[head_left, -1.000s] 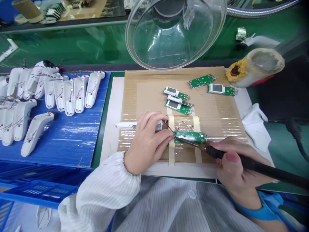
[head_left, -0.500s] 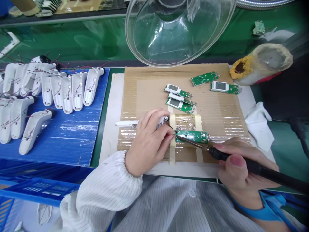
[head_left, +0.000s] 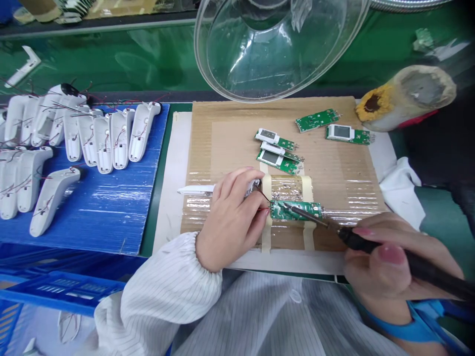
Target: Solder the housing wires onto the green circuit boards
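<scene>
A green circuit board (head_left: 297,210) lies on the taped cardboard pad in front of me. My left hand (head_left: 233,217) pinches a thin wire (head_left: 264,195) at the board's left end. Under that hand a white plastic housing (head_left: 196,190) sticks out to the left, mostly covered by my fingers. My right hand (head_left: 397,262) is closed round the black handle of a soldering iron (head_left: 356,240). The iron's tip is over the left half of the board; whether it touches cannot be made out.
Several circuit boards (head_left: 315,120) lie farther back on the cardboard (head_left: 230,128). White housings (head_left: 139,132) with wires stand on a blue sheet (head_left: 111,207) at left. A clear round cover (head_left: 278,59) hangs above the back edge. A jar-like holder (head_left: 408,96) and white cloth (head_left: 403,190) are at right.
The soldering iron has shifted right with my right hand, its tip leaving the board's left end for a spot farther along it. My left hand keeps its pinch on the wire.
</scene>
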`<state>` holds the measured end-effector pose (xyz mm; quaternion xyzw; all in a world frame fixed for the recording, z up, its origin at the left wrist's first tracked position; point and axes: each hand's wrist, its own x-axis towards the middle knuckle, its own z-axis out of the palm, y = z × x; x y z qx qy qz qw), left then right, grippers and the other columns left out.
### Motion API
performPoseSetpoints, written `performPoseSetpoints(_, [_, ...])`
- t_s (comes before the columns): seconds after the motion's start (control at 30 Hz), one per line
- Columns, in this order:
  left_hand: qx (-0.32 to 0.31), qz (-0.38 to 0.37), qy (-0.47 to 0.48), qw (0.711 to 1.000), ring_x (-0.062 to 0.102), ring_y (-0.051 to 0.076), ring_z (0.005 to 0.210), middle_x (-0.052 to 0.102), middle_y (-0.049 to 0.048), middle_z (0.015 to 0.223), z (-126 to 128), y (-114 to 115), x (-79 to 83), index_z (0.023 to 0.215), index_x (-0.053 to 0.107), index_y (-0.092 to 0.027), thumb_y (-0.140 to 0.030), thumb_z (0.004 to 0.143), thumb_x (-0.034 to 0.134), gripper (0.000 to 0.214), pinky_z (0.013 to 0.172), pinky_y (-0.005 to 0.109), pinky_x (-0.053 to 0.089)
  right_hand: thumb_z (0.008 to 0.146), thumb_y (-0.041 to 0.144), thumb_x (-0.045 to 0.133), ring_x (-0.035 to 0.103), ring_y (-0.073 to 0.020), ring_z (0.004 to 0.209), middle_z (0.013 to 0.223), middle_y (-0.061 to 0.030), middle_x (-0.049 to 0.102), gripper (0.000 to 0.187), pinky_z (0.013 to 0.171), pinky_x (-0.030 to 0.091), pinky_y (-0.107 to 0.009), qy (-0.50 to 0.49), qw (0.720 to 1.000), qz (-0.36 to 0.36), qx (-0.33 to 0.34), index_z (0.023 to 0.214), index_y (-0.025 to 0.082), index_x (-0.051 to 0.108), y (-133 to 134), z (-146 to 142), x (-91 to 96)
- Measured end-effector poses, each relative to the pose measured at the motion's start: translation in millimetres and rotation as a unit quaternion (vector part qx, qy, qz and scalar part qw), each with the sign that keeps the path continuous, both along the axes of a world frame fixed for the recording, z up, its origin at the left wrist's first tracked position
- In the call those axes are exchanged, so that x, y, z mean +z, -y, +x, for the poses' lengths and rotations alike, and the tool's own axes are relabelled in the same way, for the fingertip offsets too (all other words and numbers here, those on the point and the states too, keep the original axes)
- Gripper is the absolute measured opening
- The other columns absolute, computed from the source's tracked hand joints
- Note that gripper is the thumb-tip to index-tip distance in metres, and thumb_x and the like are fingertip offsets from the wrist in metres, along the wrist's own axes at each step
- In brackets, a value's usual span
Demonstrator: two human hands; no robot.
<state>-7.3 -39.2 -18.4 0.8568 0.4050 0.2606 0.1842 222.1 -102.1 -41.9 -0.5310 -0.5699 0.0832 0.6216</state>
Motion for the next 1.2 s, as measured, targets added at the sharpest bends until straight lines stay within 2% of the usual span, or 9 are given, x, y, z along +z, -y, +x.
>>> performPoseSetpoints(0.1, [0.002,0.003,0.001,1.000,0.042,0.028,0.138,0.053,0.0104,0.140,1,-1,-0.1,0.092,0.062,-0.018,-0.015,0.093,0.056,0.007,0.111,0.050,0.036,0.086,0.030,0.063,0.057,-0.0182,0.052,0.063,0.0009,0.064,0.016,0.045,0.040,-0.034,0.017,0.996,0.084,-0.019,0.097,0.029,0.076,-11,-2,-5.4])
performPoseSetpoints(0.23, [-0.010,0.046,0.002,0.999,0.046,0.028,0.134,0.057,0.0112,0.137,-5,1,1.1,0.093,0.067,-0.017,-0.013,0.094,0.060,0.008,0.114,0.052,0.036,0.086,0.033,0.066,0.059,-0.0179,0.056,0.070,0.0001,0.068,0.022,0.051,0.044,-0.035,0.044,0.994,0.092,-0.028,0.106,0.030,0.075,-18,-1,-7.7])
performPoseSetpoints(0.33, [-0.031,0.101,-0.013,0.994,0.053,0.025,0.127,0.063,0.0090,0.128,-15,3,1.1,0.102,0.071,-0.020,-0.011,0.094,0.062,0.015,0.117,0.053,0.035,0.079,0.025,0.073,0.065,-0.0203,0.069,0.083,-0.0009,0.074,0.032,0.061,0.051,-0.038,0.087,0.994,0.065,-0.025,0.110,0.030,0.074,-17,1,-5.7])
performPoseSetpoints(0.43, [-0.064,0.119,-0.015,0.991,0.056,0.022,0.121,0.068,0.0067,0.116,-23,2,-1.0,0.113,0.070,-0.020,-0.009,0.095,0.061,0.023,0.115,0.049,0.039,0.076,0.021,0.075,0.066,-0.0212,0.074,0.086,-0.0015,0.075,0.032,0.064,0.051,-0.038,0.106,0.993,0.032,-0.032,0.107,0.030,0.075,-17,1,-4.7])
performPoseSetpoints(0.6, [-0.081,0.093,0.046,0.991,0.061,0.021,0.114,0.072,0.0053,0.094,-20,-9,-6.1,0.115,0.067,-0.013,-0.010,0.093,0.064,0.022,0.108,0.043,0.048,0.086,0.039,0.069,0.061,-0.0187,0.061,0.069,-0.0016,0.069,0.017,0.056,0.046,-0.036,0.039,0.994,0.093,-0.049,0.096,0.028,0.078,-18,-2,-6.2])
performPoseSetpoints(0.7, [-0.086,0.071,0.076,0.991,0.061,0.020,0.114,0.073,0.0033,0.093,-14,-12,-7.8,0.103,0.068,-0.016,-0.013,0.093,0.065,0.011,0.110,0.043,0.047,0.090,0.049,0.062,0.060,-0.0190,0.055,0.058,-0.0012,0.063,0.029,0.047,0.043,-0.034,-0.002,0.998,0.059,-0.023,0.090,0.024,0.077,-14,-4,-4.9])
performPoseSetpoints(0.87, [-0.071,0.076,0.049,0.993,0.057,0.021,0.121,0.074,0.0008,0.098,-12,-6,-8.4,0.104,0.069,-0.019,-0.009,0.094,0.063,0.016,0.119,0.054,0.034,0.090,0.042,0.063,0.056,-0.0173,0.045,0.056,-0.0001,0.062,0.024,0.037,0.037,-0.034,-0.012,0.999,0.040,0.029,0.088,0.023,0.077,-7,-8,-2.1])
performPoseSetpoints(1.07, [-0.056,0.087,0.073,0.992,0.058,0.022,0.117,0.072,0.0067,0.102,-18,-4,-7.8,0.110,0.068,-0.015,-0.009,0.092,0.066,0.020,0.111,0.050,0.047,0.092,0.046,0.060,0.056,-0.0174,0.048,0.052,0.0021,0.057,0.026,0.041,0.038,-0.035,-0.019,1.000,-0.018,0.013,0.089,0.025,0.075,-5,-11,0.8])
performPoseSetpoints(1.2, [-0.055,0.078,0.089,0.991,0.060,0.020,0.117,0.073,0.0041,0.096,-17,-7,-7.7,0.101,0.067,-0.015,-0.011,0.092,0.066,0.010,0.114,0.048,0.044,0.091,0.043,0.062,0.054,-0.0157,0.043,0.051,0.0022,0.058,0.024,0.039,0.038,-0.034,-0.012,0.999,0.036,0.027,0.086,0.022,0.075,-9,-11,-1.3])
